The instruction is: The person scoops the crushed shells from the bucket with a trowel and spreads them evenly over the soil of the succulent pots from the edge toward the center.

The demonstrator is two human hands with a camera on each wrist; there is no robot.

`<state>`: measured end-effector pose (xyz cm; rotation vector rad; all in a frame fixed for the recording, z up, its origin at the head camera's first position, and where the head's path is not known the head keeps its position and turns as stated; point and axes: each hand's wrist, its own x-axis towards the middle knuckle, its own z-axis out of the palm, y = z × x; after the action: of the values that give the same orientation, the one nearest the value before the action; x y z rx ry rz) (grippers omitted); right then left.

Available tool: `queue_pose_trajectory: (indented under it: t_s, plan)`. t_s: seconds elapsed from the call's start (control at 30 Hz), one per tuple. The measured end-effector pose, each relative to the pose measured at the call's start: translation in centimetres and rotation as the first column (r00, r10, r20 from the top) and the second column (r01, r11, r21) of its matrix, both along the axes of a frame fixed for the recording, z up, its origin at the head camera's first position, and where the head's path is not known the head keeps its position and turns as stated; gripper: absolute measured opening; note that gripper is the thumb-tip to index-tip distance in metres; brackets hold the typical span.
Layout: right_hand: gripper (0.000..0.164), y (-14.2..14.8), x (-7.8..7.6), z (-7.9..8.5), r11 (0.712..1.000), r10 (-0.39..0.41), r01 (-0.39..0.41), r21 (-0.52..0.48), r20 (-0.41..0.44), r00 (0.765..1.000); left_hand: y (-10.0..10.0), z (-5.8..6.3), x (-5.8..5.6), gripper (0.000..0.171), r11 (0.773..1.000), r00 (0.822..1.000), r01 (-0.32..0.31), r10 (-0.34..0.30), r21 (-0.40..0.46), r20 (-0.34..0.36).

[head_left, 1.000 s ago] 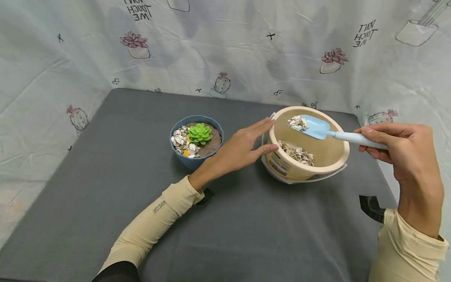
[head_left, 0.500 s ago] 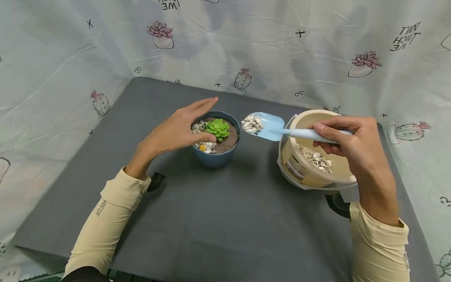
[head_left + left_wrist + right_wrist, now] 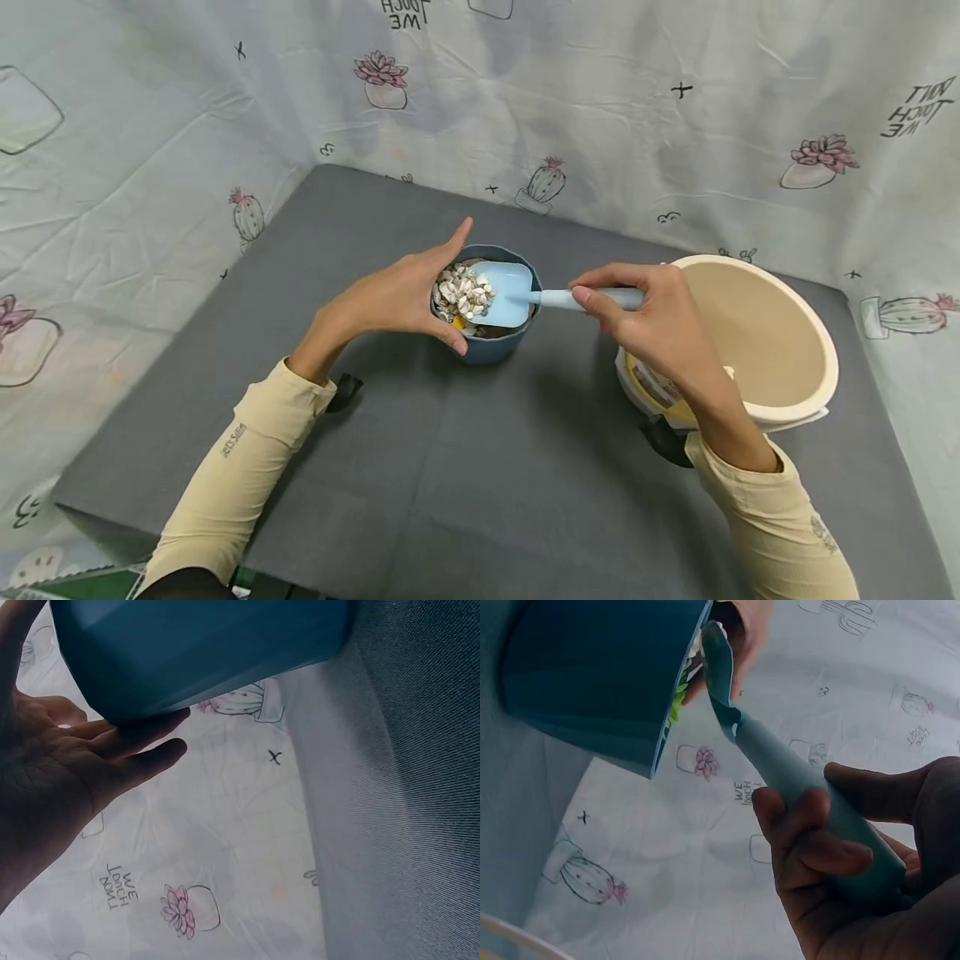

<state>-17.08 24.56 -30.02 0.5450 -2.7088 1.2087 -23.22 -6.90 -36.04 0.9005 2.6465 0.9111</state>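
In the head view a blue flowerpot (image 3: 487, 348) stands mid-table. My left hand (image 3: 401, 292) spreads around its left side, thumb at the front and straight fingers behind; in the left wrist view the fingers touch the pot wall. My right hand (image 3: 648, 321) grips the pale handle of a small light-blue garden trowel (image 3: 510, 293). The trowel's scoop is over the pot opening, tilted left in the right wrist view. White pebble-like shell pieces (image 3: 465, 292) lie at its tip and in the pot. The scoop hides the green succulent (image 3: 676, 701) from the head view.
A cream bucket (image 3: 757, 333) stands right of the pot, partly behind my right forearm. Its contents are mostly hidden. Grey cloth covers the table (image 3: 510, 500). A patterned white curtain (image 3: 600, 108) encloses the back and sides.
My right hand has carried the loaded trowel left from above the bucket to over the pot, where its scoop has tilted. My left hand has left the bucket rim for the pot's left side.
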Motion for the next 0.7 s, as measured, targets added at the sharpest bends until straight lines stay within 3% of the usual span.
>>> queue_pose_trajectory:
  t_s: [0.17, 0.37, 0.5, 0.63, 0.7]
  plan:
    - [0.009, 0.3, 0.5, -0.2, 0.999, 0.013, -0.005, 0.052, -0.16, 0.987, 0.5, 0.2, -0.2, 0.152, 1.0, 1.0, -0.013, 0.013, 0.001, 0.01]
    - [0.016, 0.5, 0.8, -0.6, 0.997, 0.078, -0.078, 0.013, -0.292, 0.953, 1.0, 0.5, -0.2, 0.154, 1.0, 1.0, -0.015, 0.015, 0.005, 0.017]
    - [0.02, 0.3, 0.7, -0.8, 0.988, 0.14, -0.153, -0.003, -0.378, 0.915, 0.9, 0.5, -0.2, 0.157, 1.0, 0.999, -0.021, 0.02, 0.007, 0.031]
    - [0.024, 0.3, 0.3, -1.1, 0.978, 0.2, -0.205, 0.039, -0.454, 0.868, 0.8, 0.4, -0.1, 0.159, 0.999, 0.997, -0.042, 0.041, 0.021, 0.062]
    - [0.024, 0.5, 0.2, -1.2, 0.974, 0.22, -0.217, 0.062, -0.467, 0.856, 0.8, 0.4, -0.2, 0.159, 0.998, 0.997, -0.044, 0.042, 0.034, 0.07]
